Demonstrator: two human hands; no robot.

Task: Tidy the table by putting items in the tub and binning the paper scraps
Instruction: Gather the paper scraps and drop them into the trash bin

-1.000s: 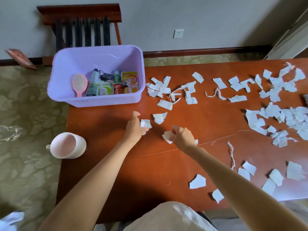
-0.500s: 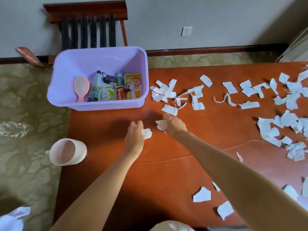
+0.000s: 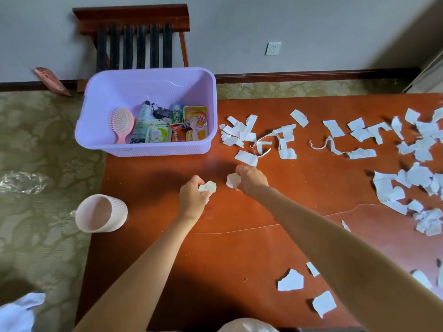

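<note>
A: Where are the hands?
B: Over the tabletop (image 3: 239,250), just in front of the purple tub (image 3: 96,137). The left hand (image 3: 191,198) has its fingers (image 3: 194,182) curled round a crumpled scrap (image 3: 208,187). The right hand (image 3: 253,179) pinches another wad (image 3: 233,180) close beside it.
A: And the other paper?
B: Torn paper scraps (image 3: 247,136) lie across the tabletop, mostly rightward. The tub holds a pink hairbrush (image 3: 121,123) and packets. A pale pink bin (image 3: 100,213) sits on the carpet, left.
</note>
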